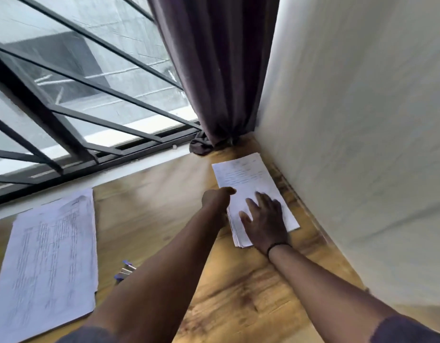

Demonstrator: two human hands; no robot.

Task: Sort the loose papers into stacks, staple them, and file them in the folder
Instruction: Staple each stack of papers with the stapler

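A stack of white printed papers [243, 177] lies on the wooden table [164, 194] close to the right wall. My right hand [264, 220] rests flat on its near half, fingers spread. My left hand [217, 200] grips the stack's left edge, with the thumb on top of the sheets. A second, wider spread of printed papers [48, 256] lies at the table's left. A small blue and silver stapler [125, 271] sits between the two piles, partly hidden behind my left forearm. No folder is in view.
A white wall [350, 144] runs along the table's right edge. A barred window [78, 95] and a dark purple curtain [214, 70] stand at the far side. Bare wood shows between the two paper piles.
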